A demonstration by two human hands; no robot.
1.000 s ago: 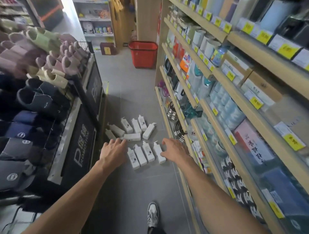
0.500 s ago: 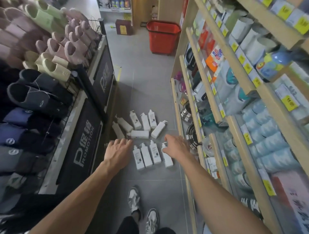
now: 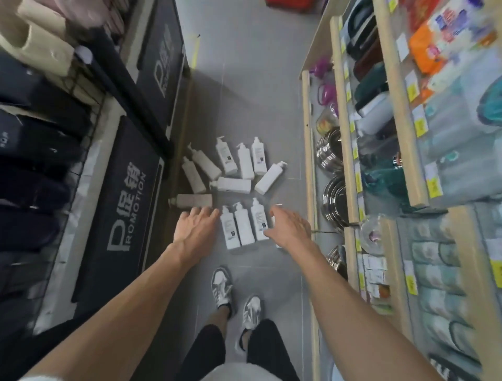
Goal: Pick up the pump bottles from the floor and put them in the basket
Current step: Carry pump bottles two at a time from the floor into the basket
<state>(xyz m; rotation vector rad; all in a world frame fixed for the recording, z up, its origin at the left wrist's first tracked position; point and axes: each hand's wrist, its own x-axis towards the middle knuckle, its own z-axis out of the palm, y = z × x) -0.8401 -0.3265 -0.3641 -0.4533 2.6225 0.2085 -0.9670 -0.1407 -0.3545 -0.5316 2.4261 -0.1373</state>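
1. Slippers (image 3: 35, 152) in dark and pale colours fill a rack (image 3: 89, 89) along the left edge. Black panels (image 3: 127, 212) below it read "PROMOTION".
2. Over the grey tiled floor (image 3: 252, 89) the left hand (image 3: 194, 227) reaches down with its fingers straight, spread and grasping nothing. The fingertips lie just beside a shadowed bottle (image 3: 194, 200) that lies crosswise near the panels. Whether they touch it cannot be told.
3. White pump bottles (image 3: 245, 164) lie on the floor in two groups, none yet lifted. The far group has three side by side with their pumps pointing away, two tilted ones to their left, one crosswise below them and one slanted to their right.
4. Between the two hands, a near row (image 3: 243, 227) of three bottles lies side by side. Below it stand the person's shoes (image 3: 221, 285).
5. Fingers extended and thumb apart, the right hand (image 3: 289, 227) hovers over a fourth bottle (image 3: 278, 246) at the row's right end and hides most of it. It grips nothing that shows, and contact cannot be told.
6. At the top edge, only the rim of the red basket (image 3: 292, 3) shows, well apart from the bottles.
7. Along the right side, wooden shelves (image 3: 307, 163) hold steel bowls (image 3: 330, 155), containers and yellow price tags.
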